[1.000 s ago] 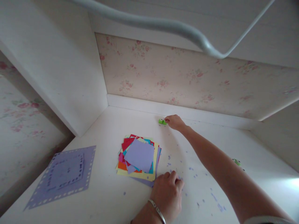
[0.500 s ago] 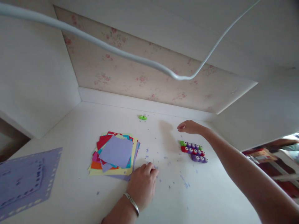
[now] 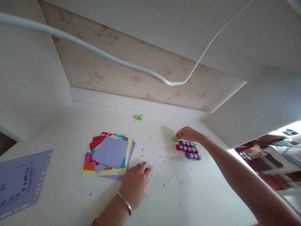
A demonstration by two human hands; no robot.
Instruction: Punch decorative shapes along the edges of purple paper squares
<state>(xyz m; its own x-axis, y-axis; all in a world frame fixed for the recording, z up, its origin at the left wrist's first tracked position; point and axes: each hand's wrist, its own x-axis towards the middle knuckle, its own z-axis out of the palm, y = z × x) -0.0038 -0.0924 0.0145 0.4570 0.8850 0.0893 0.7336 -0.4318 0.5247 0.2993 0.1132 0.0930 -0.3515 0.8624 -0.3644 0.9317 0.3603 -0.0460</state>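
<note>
My right hand (image 3: 187,134) pinches a small green googly-eyed piece (image 3: 174,138) just off the left end of a cluster. That cluster is rows of purple googly-eyed pieces (image 3: 193,156) and red ones (image 3: 179,147), with a green one at its right end. Wearing a silver bracelet (image 3: 124,202), my left hand (image 3: 137,181) rests on the white table with its fingers curled. Whatever its fingertips may hold is hidden. Beside it lies a stack of coloured paper squares (image 3: 110,151), a lilac sheet on top.
Two green googly-eyed pieces (image 3: 138,117) sit near the back edge. Tiny lilac paper scraps (image 3: 180,180) dot the white tabletop (image 3: 150,128). A lilac sheet with cut-out holes (image 3: 42,175) lies at left. A white cable (image 3: 131,65) hangs across the upper view.
My right hand has come down to the cluster and taken hold of the green piece at its left end, which now sits slightly apart. My left hand stays beside the paper stack.
</note>
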